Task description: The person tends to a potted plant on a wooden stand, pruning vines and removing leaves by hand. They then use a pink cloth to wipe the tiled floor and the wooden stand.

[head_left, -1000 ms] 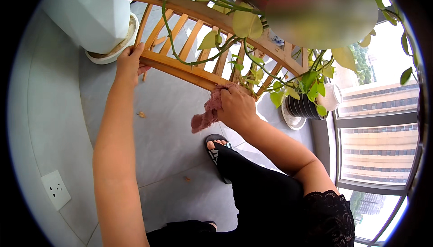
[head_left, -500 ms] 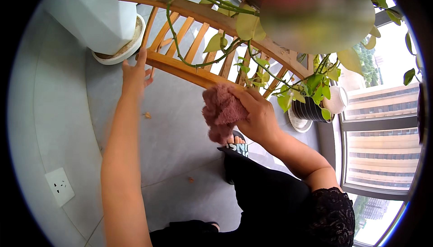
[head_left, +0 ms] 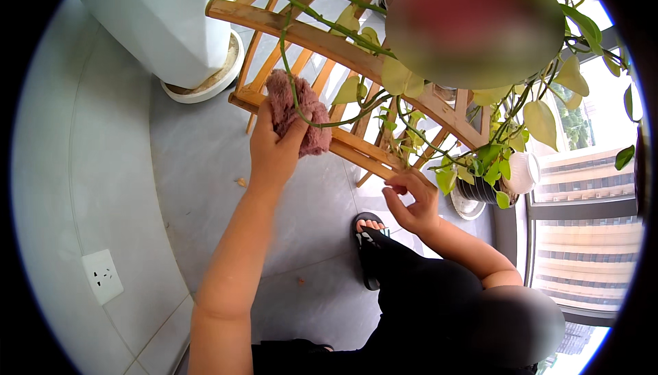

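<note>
My left hand (head_left: 273,143) is closed on a dusty-pink fluffy cloth (head_left: 317,135), pressing it against the front rail of a slatted wooden plant stand (head_left: 360,154) near its left end. A green vine stem hangs in front of the cloth. At the right part of the same rail, my right hand (head_left: 415,204) has its fingers loosely curled, with a gap between thumb and forefinger and nothing between them. Its fingertips are close to the rail; whether they touch it I cannot tell.
A large white planter (head_left: 164,26) stands on a saucer at the left. Trailing vine leaves (head_left: 404,77) hang over the stand. A dark striped pot (head_left: 480,190) stands at the right, near the window (head_left: 582,238). A wall socket (head_left: 103,276) is at lower left.
The cloth has passed from my right hand to my left and is now farther left along the rail. My right hand has let go and shifted slightly right. The view has shifted a little.
</note>
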`<state>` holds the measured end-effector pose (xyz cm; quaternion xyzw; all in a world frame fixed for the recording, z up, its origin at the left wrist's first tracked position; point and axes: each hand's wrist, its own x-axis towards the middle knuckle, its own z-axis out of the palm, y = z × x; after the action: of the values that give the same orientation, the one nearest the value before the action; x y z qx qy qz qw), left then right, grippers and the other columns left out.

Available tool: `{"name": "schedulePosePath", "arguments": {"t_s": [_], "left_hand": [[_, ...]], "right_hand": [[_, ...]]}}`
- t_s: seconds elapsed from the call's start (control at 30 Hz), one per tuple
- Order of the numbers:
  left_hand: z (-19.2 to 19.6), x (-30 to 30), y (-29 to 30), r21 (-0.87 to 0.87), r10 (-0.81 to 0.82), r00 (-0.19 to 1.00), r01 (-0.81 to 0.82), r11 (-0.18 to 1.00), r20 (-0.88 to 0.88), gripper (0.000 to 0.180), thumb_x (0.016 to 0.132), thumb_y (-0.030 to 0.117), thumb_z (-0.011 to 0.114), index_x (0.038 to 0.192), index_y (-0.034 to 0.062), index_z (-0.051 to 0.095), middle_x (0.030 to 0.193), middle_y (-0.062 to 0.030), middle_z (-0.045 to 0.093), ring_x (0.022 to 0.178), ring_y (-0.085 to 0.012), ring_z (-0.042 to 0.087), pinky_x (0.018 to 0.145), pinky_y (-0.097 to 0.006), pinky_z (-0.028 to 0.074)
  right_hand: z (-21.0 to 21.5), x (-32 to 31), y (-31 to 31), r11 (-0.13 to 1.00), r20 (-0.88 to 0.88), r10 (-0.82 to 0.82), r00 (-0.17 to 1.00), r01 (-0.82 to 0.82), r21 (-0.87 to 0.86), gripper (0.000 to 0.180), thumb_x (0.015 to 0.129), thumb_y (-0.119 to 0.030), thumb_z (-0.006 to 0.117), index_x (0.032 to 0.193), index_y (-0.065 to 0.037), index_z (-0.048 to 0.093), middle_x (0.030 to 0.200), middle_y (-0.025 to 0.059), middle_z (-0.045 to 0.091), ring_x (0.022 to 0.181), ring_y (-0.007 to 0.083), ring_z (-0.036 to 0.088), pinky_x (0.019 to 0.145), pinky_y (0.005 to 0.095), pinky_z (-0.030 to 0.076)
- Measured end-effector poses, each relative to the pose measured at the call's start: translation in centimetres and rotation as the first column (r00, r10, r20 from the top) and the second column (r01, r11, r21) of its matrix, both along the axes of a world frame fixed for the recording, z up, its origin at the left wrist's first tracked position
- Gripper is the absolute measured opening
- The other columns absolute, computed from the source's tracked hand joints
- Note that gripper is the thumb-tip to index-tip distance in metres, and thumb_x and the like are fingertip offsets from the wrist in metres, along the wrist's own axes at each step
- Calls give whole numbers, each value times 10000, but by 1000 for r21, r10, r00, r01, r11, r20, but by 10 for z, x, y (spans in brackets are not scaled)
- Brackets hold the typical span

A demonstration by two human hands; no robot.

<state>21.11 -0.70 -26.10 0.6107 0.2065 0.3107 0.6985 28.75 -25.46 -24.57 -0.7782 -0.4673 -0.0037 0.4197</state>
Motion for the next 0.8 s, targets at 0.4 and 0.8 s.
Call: {"name": "schedulePosePath", "arguments": {"t_s": [0.4, 0.8], "left_hand": [[3, 66, -23, 682, 118, 977, 34, 731, -175, 492, 789, 313, 706, 1231, 170, 543, 1219, -149, 487, 1104, -319, 527, 883, -423, 470], [-7, 65, -6, 739, 134, 979, 22, 673, -152, 442, 794, 350, 705, 1169, 148, 587, 1187, -170, 507, 1046, -332, 566, 860, -417, 485]], "right_hand": [[-30, 57, -64, 898, -155, -435, 887, 439, -7, 261, 840, -87, 671, 1021, -10, 500, 783, 21, 558, 558, 62, 518, 426, 195, 419], [-4, 48, -72, 819, -802, -72, 593, 494, 292, 224, 893, -36, 486, 1096, 40, 544, 1014, 140, 623, 927, 232, 619, 823, 339, 495]]}}
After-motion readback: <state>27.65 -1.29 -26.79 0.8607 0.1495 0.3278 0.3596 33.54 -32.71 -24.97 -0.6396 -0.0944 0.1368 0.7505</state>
